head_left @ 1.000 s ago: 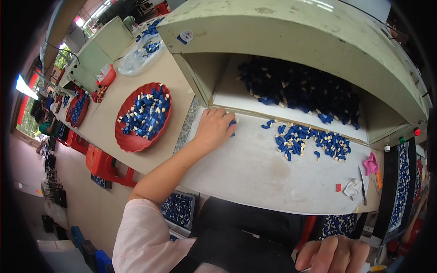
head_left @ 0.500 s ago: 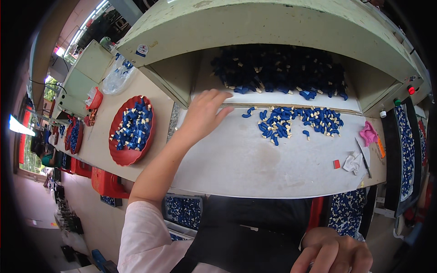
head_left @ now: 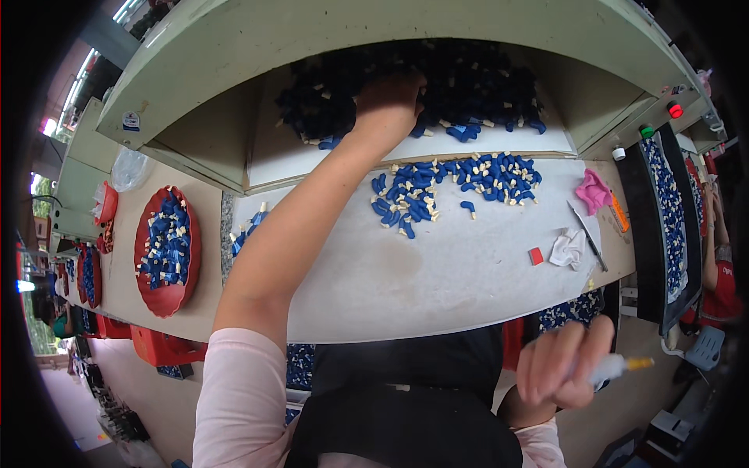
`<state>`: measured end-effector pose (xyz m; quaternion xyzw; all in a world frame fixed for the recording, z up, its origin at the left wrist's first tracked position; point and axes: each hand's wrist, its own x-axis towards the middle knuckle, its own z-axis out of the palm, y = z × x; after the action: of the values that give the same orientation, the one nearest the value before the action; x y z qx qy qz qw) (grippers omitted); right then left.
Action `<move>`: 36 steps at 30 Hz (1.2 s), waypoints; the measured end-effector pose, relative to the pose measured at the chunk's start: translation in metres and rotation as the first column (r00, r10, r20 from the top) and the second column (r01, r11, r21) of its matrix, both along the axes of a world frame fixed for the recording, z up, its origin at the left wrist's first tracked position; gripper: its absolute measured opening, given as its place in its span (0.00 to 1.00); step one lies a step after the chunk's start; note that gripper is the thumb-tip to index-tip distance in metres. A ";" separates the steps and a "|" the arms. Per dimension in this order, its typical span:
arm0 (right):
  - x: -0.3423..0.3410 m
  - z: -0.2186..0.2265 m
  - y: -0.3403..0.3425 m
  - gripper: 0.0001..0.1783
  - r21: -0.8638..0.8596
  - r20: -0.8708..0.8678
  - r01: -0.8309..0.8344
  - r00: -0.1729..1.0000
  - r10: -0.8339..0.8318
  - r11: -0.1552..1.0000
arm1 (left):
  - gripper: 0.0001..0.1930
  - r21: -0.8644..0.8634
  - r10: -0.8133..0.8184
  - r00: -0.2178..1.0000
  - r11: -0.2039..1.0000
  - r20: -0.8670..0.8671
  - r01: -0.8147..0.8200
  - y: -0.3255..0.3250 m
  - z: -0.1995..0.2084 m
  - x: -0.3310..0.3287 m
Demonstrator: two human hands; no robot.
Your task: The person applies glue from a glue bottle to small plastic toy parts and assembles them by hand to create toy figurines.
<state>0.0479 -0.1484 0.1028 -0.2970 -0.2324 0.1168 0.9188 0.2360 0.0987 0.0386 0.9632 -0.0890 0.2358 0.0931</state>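
My left hand (head_left: 392, 92) reaches deep under the hood of a pale green metal box, among a dark heap of blue pieces (head_left: 468, 86). Shadow and the pieces hide its fingertips. Low at the right, my right hand (head_left: 563, 365) is closed round a whitish tube (head_left: 608, 370) with an amber tip, slightly blurred. In front of the box, small curved blue pieces with cream ends (head_left: 499, 178) lie spread on the white work surface (head_left: 437, 288). A few larger blue pieces (head_left: 248, 231) lie beside my left forearm.
A red scalloped dish (head_left: 165, 300) of blue pieces stands at left. On the right are a pink cloth (head_left: 593, 192), an orange-handled tool (head_left: 619, 214), a thin pointed tool (head_left: 587, 235), crumpled white tissue (head_left: 567, 249) and a red square (head_left: 536, 256). A filled black tray (head_left: 651, 257) stands beyond.
My left hand has moved from the box's front edge into the heap inside. My right hand has risen, and the tube now shows. The view has shifted to the right.
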 end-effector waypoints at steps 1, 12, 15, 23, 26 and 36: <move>-0.003 -0.008 -0.002 0.15 -0.073 -0.104 0.073 0.991 -0.080 0.995 | 0.18 -0.062 0.007 1.000 0.998 0.007 -0.006 0.005 -0.003 -0.004; -0.013 -0.060 -0.012 0.23 -0.534 -0.208 0.087 0.951 -0.231 0.841 | 0.24 -0.766 -0.710 0.697 -0.390 -0.103 -0.510 -0.021 0.010 -0.169; -0.018 -0.055 -0.006 0.23 -0.647 -0.023 0.217 0.953 -0.304 0.731 | 0.24 -0.676 -0.719 0.694 -0.523 0.023 -0.519 -0.039 -0.003 -0.197; -0.024 -0.054 -0.014 0.21 -0.524 0.358 0.631 0.773 -0.524 0.572 | 0.20 -0.468 -0.719 0.664 -0.668 0.205 -0.579 -0.073 -0.028 -0.219; -0.025 -0.049 -0.002 0.26 -0.467 0.227 0.642 0.752 -0.619 0.608 | 0.20 -0.506 -0.748 0.638 -0.629 0.185 -0.591 -0.074 -0.029 -0.220; -0.033 -0.055 0.005 0.25 -0.424 0.738 0.811 0.568 -0.366 0.403 | 0.20 -0.622 -0.731 0.678 -0.567 0.078 -0.540 -0.074 -0.019 -0.226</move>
<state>0.0152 -0.1430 0.0482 -0.7209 -0.2823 -0.2397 0.5858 0.0102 0.0246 0.0193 0.2677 0.0537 -0.2225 0.9359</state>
